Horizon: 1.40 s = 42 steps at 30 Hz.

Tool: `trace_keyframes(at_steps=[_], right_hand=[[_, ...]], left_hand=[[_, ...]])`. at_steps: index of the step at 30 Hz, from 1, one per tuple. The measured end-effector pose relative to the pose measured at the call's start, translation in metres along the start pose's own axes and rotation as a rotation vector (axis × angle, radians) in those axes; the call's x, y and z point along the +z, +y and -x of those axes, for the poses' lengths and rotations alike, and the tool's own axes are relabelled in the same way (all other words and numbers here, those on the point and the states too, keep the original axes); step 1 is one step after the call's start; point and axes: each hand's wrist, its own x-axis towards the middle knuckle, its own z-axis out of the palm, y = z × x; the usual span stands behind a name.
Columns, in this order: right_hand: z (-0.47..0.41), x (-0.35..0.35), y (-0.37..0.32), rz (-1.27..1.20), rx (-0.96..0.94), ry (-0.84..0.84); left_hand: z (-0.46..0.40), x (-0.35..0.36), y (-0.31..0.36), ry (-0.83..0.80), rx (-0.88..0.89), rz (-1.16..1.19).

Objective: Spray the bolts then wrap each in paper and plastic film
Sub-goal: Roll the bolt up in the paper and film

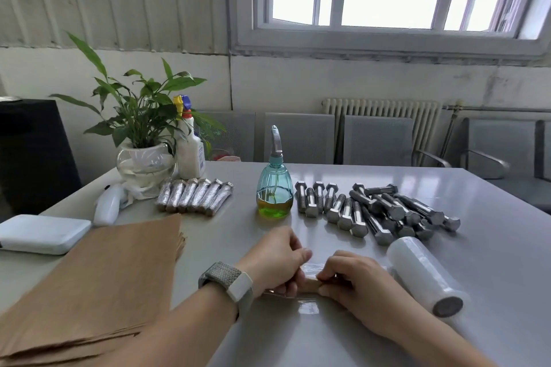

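Surface: grey glossy table [343, 337], reflecting the window; metal chairs [301, 137] and radiator [381, 110] behind.
Left hand [275, 259]: fingers curled round one end of the paper-wrapped bolt [310, 281]; watch [228, 280] on wrist.
Right hand [354, 280]: fingers curled over the other end of the same bolt, pinching it against the table.
Paper-wrapped bolt: lying across, between both hands, near table's front edge; brown paper showing in the gap; clear plastic film [308, 305] spread under and around it.
Film roll [425, 274]: lying on its side just right of right hand, core end toward camera.
Bare bolts [375, 211]: loose pile, right of centre, some in a row, others overlapping.
Finished bolts [193, 197]: six or so wrapped in film, side by side, left of centre.
Spray bottle [274, 185]: blue-green glass, upright, yellow-green liquid at bottom, between finished bolts and bare bolts.
Paper stack [98, 283]: brown sheets, left front.
White case [41, 234]: far left edge.
Potted plant [143, 134]: back left, in glass bowl; white trigger bottle [189, 146] just beside it.
Small white bottle [107, 207]: lying near the plant's bowl.
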Motion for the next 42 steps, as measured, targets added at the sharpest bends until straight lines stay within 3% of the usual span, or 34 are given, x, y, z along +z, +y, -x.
trace_keyframes(at_steps=[5, 12, 16, 22, 29, 35, 42], right_hand=[[0.001, 0.003, 0.001, -0.008, 0.008, 0.014], [0.000, 0.004, 0.004, -0.020, 0.014, 0.022], [-0.001, 0.006, 0.005, -0.019, 0.021, 0.018], [-0.001, 0.006, 0.006, -0.025, 0.009, 0.022], [0.002, 0.007, 0.006, -0.007, -0.001, 0.023], [0.004, 0.007, 0.006, -0.001, -0.042, -0.006], [0.004, 0.007, 0.007, 0.023, -0.066, -0.023]], left_hand=[[-0.001, 0.001, 0.006, -0.070, 0.004, -0.182], [-0.002, -0.001, 0.005, -0.088, -0.009, -0.108], [0.006, -0.002, -0.004, -0.104, 0.112, -0.122], [0.015, -0.009, -0.013, -0.133, 0.324, -0.346], [0.011, -0.009, -0.005, -0.215, 0.284, -0.334], [0.012, -0.010, 0.001, -0.239, 0.167, -0.114], [0.011, -0.007, 0.000, -0.205, 0.122, -0.048]])
